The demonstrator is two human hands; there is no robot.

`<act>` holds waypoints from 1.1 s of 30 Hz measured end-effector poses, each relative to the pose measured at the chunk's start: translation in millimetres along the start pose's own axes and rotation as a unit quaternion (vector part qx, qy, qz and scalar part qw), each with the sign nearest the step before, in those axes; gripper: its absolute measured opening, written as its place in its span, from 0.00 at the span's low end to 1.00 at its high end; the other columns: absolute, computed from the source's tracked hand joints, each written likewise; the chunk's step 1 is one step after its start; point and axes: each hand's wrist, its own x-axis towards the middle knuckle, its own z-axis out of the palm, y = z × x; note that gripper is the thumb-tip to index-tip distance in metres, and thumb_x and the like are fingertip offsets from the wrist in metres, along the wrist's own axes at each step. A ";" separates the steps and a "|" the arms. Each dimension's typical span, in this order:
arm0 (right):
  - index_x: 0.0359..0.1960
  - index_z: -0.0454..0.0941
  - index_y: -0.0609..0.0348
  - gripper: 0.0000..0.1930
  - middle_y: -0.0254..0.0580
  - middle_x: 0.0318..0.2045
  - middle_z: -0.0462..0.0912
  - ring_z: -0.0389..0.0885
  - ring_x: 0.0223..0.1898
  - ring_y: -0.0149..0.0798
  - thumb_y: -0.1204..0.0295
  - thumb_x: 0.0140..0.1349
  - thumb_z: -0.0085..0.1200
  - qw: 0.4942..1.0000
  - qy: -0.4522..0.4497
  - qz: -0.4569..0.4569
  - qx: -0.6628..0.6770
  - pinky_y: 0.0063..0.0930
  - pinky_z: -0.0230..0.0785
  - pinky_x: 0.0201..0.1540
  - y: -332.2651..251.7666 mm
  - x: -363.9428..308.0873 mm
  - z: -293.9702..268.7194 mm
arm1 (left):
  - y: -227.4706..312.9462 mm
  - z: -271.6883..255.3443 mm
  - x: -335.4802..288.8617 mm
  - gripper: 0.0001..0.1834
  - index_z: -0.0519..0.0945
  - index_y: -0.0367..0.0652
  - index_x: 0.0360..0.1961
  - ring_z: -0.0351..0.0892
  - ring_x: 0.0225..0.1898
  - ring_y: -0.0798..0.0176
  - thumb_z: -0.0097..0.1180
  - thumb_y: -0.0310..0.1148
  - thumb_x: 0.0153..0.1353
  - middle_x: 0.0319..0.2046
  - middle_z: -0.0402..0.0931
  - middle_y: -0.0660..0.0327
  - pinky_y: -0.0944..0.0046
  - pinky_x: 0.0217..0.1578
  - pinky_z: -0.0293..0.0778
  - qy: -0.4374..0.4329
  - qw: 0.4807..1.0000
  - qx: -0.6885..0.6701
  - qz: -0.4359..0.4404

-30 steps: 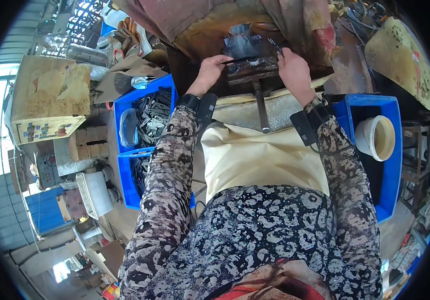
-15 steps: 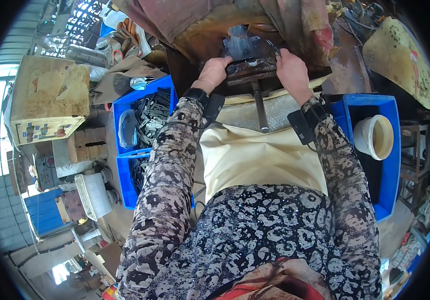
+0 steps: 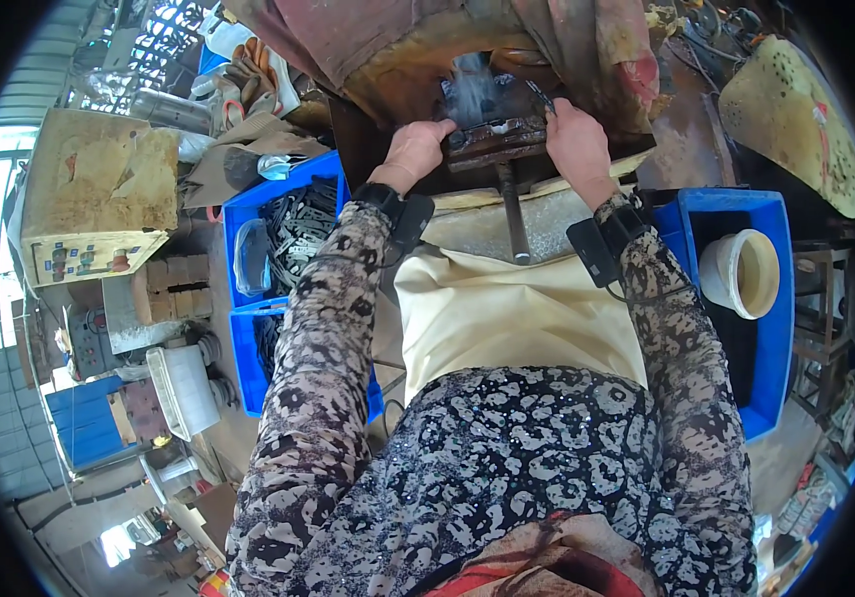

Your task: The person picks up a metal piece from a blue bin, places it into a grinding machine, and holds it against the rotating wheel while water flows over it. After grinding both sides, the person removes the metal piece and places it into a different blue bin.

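Note:
My left hand [image 3: 413,154] is closed at the left end of a dark metal fixture [image 3: 497,137], its fingertips by a small knob there. What it grips, if anything, is hidden. In my right hand [image 3: 579,149] is a slim dark metal piece [image 3: 541,97], its tip pointing up and left beyond the fixture's right end. Between the hands and just behind the fixture, a whitish spray [image 3: 471,90] blurs whatever lies behind. From the fixture a metal rod [image 3: 513,214] runs toward me, over a pale apron [image 3: 522,318].
Stained cloth [image 3: 427,40] drapes over the work opening. At left, blue bins [image 3: 244,204] hold many slim dark metal parts [image 3: 300,229]. At right, a blue bin [image 3: 771,368] contains a white bucket [image 3: 718,274]. A worn control box [image 3: 89,189] stands far left.
My left hand has shifted slightly left and down, and its forearm has swung left. The right hand has barely moved, still holding the slim metal piece. The spray has changed shape.

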 end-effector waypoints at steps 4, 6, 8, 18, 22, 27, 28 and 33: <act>0.34 0.71 0.59 0.08 0.55 0.28 0.79 0.78 0.34 0.59 0.67 0.63 0.47 1.000 0.012 0.011 0.018 0.53 0.69 0.37 4.7 -0.8 2.9 | 16.8 -22.7 -14.5 0.18 0.79 0.49 0.43 0.79 0.41 0.47 0.52 0.22 0.50 0.37 0.80 0.52 0.52 0.41 0.74 0.016 0.995 0.079 0.052; 0.35 0.72 0.59 0.08 0.56 0.29 0.79 0.78 0.35 0.60 0.67 0.63 0.47 1.000 0.006 0.006 0.021 0.52 0.69 0.37 2.6 1.4 2.5 | 9.2 -23.5 -27.8 0.17 0.78 0.47 0.43 0.79 0.41 0.47 0.52 0.22 0.51 0.38 0.80 0.52 0.52 0.41 0.75 0.075 0.994 0.064 0.039; 0.37 0.73 0.59 0.09 0.57 0.31 0.80 0.77 0.36 0.60 0.67 0.63 0.48 1.000 0.003 0.006 0.017 0.51 0.69 0.37 5.7 2.5 0.8 | 6.4 -24.1 -37.8 0.16 0.78 0.45 0.43 0.79 0.41 0.47 0.51 0.22 0.52 0.39 0.80 0.52 0.52 0.41 0.75 0.134 0.989 0.046 0.033; 0.44 0.78 0.55 0.19 0.45 0.29 0.81 0.80 0.24 0.40 0.63 0.51 0.65 0.947 -0.199 -0.194 0.161 0.29 0.71 0.29 -62.9 -85.4 -74.8 | 18.2 0.1 -79.2 0.15 0.79 0.48 0.45 0.81 0.40 0.55 0.55 0.32 0.55 0.38 0.82 0.60 0.60 0.39 0.76 0.242 0.936 -0.185 -0.178; 0.45 0.78 0.51 0.19 0.44 0.25 0.78 0.78 0.23 0.47 0.69 0.49 0.63 0.952 -0.183 -0.237 0.066 0.34 0.71 0.26 -52.5 -119.0 -74.4 | 19.9 -5.7 -67.4 0.17 0.79 0.49 0.47 0.81 0.41 0.57 0.56 0.39 0.56 0.37 0.82 0.61 0.59 0.40 0.75 0.211 0.922 -0.195 -0.259; 0.45 0.77 0.53 0.20 0.43 0.23 0.77 0.78 0.23 0.46 0.74 0.46 0.61 0.953 -0.156 -0.249 0.071 0.36 0.71 0.26 -55.6 -120.2 -68.1 | 19.8 0.0 -61.4 0.19 0.78 0.51 0.49 0.79 0.45 0.55 0.54 0.41 0.57 0.42 0.81 0.60 0.55 0.45 0.74 0.165 0.934 -0.062 -0.310; 0.44 0.78 0.54 0.19 0.43 0.25 0.78 0.79 0.25 0.47 0.74 0.46 0.62 0.956 -0.157 -0.237 0.075 0.35 0.71 0.27 -57.5 -118.1 -69.3 | 20.7 -0.2 -61.7 0.19 0.78 0.51 0.49 0.79 0.45 0.55 0.54 0.41 0.57 0.42 0.81 0.60 0.55 0.45 0.74 0.168 0.933 -0.065 -0.313; 0.41 0.79 0.56 0.13 0.49 0.31 0.82 0.81 0.32 0.52 0.72 0.52 0.60 0.973 -0.021 -0.194 0.121 0.35 0.73 0.33 -89.5 -66.3 -67.5 | 24.2 -10.7 -63.5 0.20 0.74 0.50 0.51 0.77 0.49 0.53 0.52 0.42 0.58 0.46 0.78 0.58 0.54 0.47 0.73 0.067 0.934 -0.045 -0.348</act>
